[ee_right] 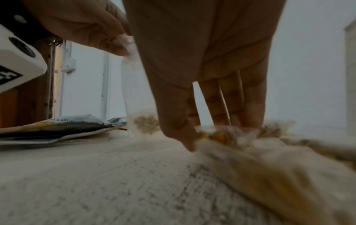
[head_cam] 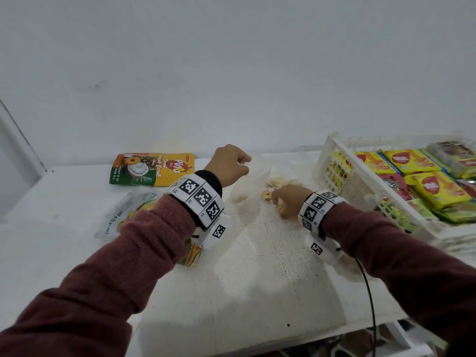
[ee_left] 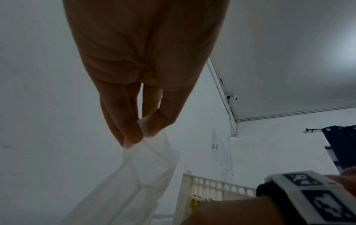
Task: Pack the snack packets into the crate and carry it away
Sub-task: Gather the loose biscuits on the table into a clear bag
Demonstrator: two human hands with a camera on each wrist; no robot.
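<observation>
A clear plastic snack bag point(head_cam: 260, 173) with pale chips in its bottom stands on the white table point(head_cam: 257, 274). My left hand point(head_cam: 244, 163) pinches the bag's top edge and holds it up; the left wrist view shows the fingertips point(ee_left: 134, 137) closed on the clear bag point(ee_left: 138, 175). My right hand point(head_cam: 277, 199) grips the chip-filled bottom, with thumb and fingers point(ee_right: 231, 115) closed on the clear bag point(ee_right: 221, 135). The white crate point(head_cam: 334, 155) stands to the right, tilted, holding several yellow, red and green packets.
A yellow biscuit packet point(head_cam: 152, 168) lies at the back left. A white pouch point(head_cam: 126, 210) lies partly under my left forearm, and another packet point(head_cam: 193, 253) peeks out below the left wrist. The table's front edge point(head_cam: 257, 338) is near me. A black cable point(head_cam: 371, 305) hangs at the right.
</observation>
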